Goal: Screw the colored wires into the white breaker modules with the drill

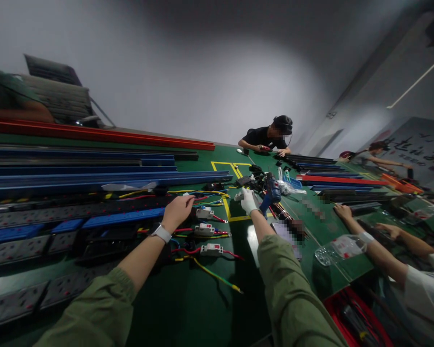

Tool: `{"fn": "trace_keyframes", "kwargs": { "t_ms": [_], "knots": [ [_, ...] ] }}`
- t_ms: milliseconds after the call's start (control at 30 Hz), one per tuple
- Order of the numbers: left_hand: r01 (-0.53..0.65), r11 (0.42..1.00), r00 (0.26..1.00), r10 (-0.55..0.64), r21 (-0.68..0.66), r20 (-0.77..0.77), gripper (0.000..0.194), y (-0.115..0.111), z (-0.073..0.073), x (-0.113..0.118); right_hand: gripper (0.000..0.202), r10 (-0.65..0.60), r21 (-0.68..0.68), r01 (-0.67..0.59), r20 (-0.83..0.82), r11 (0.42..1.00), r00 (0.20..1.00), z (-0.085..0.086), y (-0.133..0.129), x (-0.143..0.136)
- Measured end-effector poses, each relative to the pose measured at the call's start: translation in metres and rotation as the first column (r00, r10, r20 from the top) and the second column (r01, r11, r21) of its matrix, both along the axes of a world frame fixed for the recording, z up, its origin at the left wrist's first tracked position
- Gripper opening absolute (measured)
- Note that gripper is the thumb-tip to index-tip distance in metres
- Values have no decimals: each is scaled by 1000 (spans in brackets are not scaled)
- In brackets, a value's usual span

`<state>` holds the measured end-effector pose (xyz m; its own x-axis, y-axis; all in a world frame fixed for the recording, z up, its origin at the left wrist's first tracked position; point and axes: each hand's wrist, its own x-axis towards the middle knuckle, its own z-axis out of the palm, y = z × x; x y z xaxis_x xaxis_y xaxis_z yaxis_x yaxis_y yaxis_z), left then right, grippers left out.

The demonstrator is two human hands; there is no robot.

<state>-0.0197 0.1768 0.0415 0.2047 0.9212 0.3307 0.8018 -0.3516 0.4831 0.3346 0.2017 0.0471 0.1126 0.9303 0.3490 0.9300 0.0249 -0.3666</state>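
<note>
My left hand (179,211), bare with a watch on its wrist, is closed with fingertips pinched together over the wire ends beside the socket strips (125,217). What it pinches, if anything, is too small to make out. My right hand (249,201), in a white glove, is closed around a small grey block-like piece (239,196). Between and below my hands lie white circuit breakers (204,230) with red, blue and yellow-green wires (217,277) ending in lugs. A blue cordless drill (273,189) stands just right of my gloved hand.
Blue rails (112,179) and a red rail (101,135) lie along the left of the green table (188,308). Right of the drill are screws (289,219) and a plastic bottle (342,248). A co-worker (269,137) sits opposite; another person's arms (379,250) reach in from the right.
</note>
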Motion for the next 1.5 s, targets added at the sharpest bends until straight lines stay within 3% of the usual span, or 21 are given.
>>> {"fn": "trace_keyframes", "kwargs": {
  "t_ms": [100, 167, 333, 433, 600, 800, 1133, 1300, 1433, 1500],
  "knots": [
    [59, 998, 997, -60, -11, -57, 38, 21, 0, -8, 22, 14, -83, -15, -17, 996, 1000, 0, 6, 2],
    [119, 991, 987, -124, -56, -100, 37, 32, 0, -10, 14, 66, -128, -71, -40, 989, 997, 2, 7, -5],
    [212, 964, 958, -237, -160, -159, 33, 45, -3, -1, 18, 311, -268, -338, -140, 902, 940, -4, 1, -51],
    [214, 954, 954, -250, -208, -167, 30, 47, -8, 4, 16, 382, -312, -413, -157, 856, 911, -11, 3, -79],
    [204, 949, 957, -246, -241, -157, 29, 52, -14, 4, 19, 416, -322, -434, -128, 841, 900, -11, 19, -103],
    [187, 940, 963, -233, -286, -135, 28, 59, -16, 8, 23, 453, -323, -475, -146, 819, 880, -12, 25, -107],
    [338, 885, 932, -361, -319, -15, 25, 71, -15, 9, 22, 462, -275, -507, -213, 817, 861, -15, 22, -115],
    [325, 892, 942, -335, -313, 22, 29, 74, -16, 11, 26, 492, -264, -538, -223, 801, 842, -15, 23, -120],
    [461, 840, 885, -458, -286, 81, 38, 74, -12, 11, 32, 483, -249, -527, -220, 812, 848, -17, 27, -126],
    [472, 833, 877, -478, -288, 52, 37, 72, -11, 11, 32, 463, -234, -509, -225, 828, 857, -19, 25, -129]
  ]
}}
